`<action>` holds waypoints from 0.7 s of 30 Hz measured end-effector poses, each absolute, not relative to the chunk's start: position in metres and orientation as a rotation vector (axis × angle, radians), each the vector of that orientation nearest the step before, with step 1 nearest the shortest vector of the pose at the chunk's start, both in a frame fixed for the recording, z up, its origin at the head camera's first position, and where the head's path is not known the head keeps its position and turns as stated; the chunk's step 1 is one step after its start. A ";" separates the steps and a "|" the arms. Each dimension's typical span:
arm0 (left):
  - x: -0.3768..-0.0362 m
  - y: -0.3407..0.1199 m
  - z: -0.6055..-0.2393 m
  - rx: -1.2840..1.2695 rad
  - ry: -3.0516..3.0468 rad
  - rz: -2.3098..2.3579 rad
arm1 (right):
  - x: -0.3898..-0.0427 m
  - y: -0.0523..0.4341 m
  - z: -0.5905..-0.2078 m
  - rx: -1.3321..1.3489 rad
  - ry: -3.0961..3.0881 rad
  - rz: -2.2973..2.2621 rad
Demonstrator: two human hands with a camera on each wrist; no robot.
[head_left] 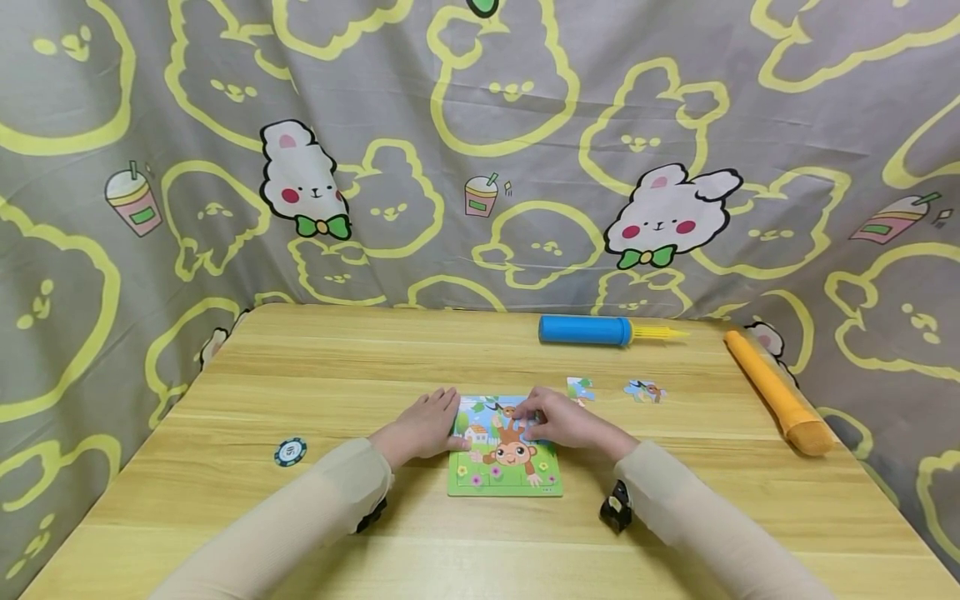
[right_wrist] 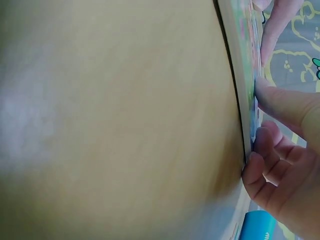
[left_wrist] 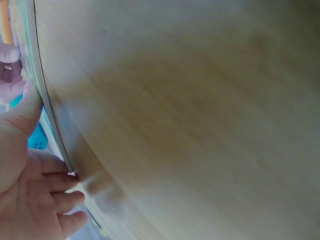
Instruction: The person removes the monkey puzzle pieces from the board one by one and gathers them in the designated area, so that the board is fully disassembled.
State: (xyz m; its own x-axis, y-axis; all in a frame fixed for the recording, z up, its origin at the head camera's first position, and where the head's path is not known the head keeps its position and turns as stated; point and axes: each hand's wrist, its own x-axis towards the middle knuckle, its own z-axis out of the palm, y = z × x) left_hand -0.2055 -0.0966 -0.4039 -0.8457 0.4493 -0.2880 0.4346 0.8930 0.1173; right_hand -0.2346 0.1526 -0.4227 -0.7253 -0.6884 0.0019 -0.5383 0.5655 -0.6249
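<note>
A jigsaw puzzle board (head_left: 504, 490) with a green border and a monkey picture lies flat on the table. My left hand (head_left: 429, 425) rests along its left edge, thumb on the board and fingers fairly straight; the left wrist view shows the fingers (left_wrist: 65, 201) extended past the edge. At the upper right of the board, my right hand (head_left: 562, 419) has curled fingers and thumb around a puzzle piece (head_left: 512, 412), which they partly hide. The right wrist view shows the thumb (right_wrist: 280, 102) on the board's surface. Two loose puzzle pieces (head_left: 580, 388) (head_left: 645, 391) lie beyond the right hand.
A blue hand pump (head_left: 585, 330) with a yellow nozzle lies at the table's back edge. Along the right side is an orange cone-shaped thing (head_left: 776, 392). A round dark chip (head_left: 290, 452) lies left of the left forearm. A patterned curtain (head_left: 405, 108) hangs behind the table.
</note>
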 end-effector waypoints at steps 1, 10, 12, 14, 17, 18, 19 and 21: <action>-0.206 -0.097 -0.404 0.658 2.751 0.067 | -0.235 0.153 -0.423 -1.019 2.557 -0.901; -0.206 -0.096 -0.404 0.656 2.754 0.057 | -0.234 0.152 -0.423 -0.996 2.559 -0.942; -0.205 -0.096 -0.403 0.655 2.753 0.057 | -0.233 0.151 -0.422 -1.009 2.568 -0.955; -0.205 -0.096 -0.402 0.656 2.752 0.058 | -0.232 0.150 -0.422 -1.024 2.572 -0.963; -0.204 -0.096 -0.402 0.655 2.749 0.060 | -0.231 0.148 -0.421 -1.031 2.572 -0.969; -0.204 -0.096 -0.402 0.655 2.748 0.059 | -0.231 0.147 -0.421 -1.028 2.573 -0.969; -0.204 -0.096 -0.402 0.655 2.749 0.059 | -0.231 0.147 -0.421 -1.022 2.572 -0.971; -0.204 -0.096 -0.402 0.655 2.749 0.056 | -0.230 0.147 -0.421 -1.004 2.573 -0.974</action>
